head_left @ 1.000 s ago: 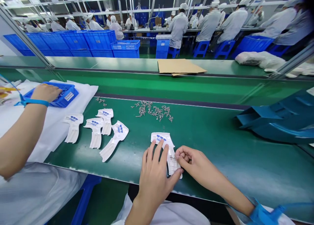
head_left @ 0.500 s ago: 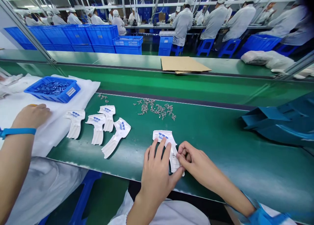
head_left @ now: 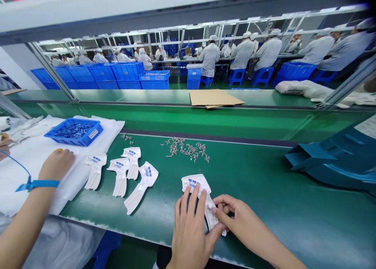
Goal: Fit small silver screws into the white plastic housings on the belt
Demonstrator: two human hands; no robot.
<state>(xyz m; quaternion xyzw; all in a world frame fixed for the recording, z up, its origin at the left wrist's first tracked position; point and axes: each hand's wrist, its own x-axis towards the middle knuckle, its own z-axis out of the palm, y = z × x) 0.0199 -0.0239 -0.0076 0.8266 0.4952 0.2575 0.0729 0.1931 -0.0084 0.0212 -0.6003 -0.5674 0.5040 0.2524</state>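
Note:
A white handle-shaped plastic shell half (head_left: 197, 180) with blue parts in its head lies on the green work surface in front of me. My left hand (head_left: 189, 222) rests on it with fingers stretched out and apart, the thumb near the handle's lower end. Over the handle, my right hand (head_left: 235, 216) is closed in a pinch, thumb against index finger. A tiny silvery piece (head_left: 209, 207) shows at those fingertips, too small to name. Beyond my hands lies a loose scatter of small metal parts (head_left: 188, 149).
Several similar shells (head_left: 119, 175) lie to the left. Past them, a blue tray (head_left: 85, 139) of small blue parts sits on white sheeting, near a co-worker's hand (head_left: 57, 165). A teal bin (head_left: 326, 163) stands right. Cardboard (head_left: 216, 98) lies on the ledge behind.
The camera view has tilted up, so everything sits lower. My left hand stays on the shell and my right hand keeps its pinch over the handle. The co-worker's hand has shifted slightly.

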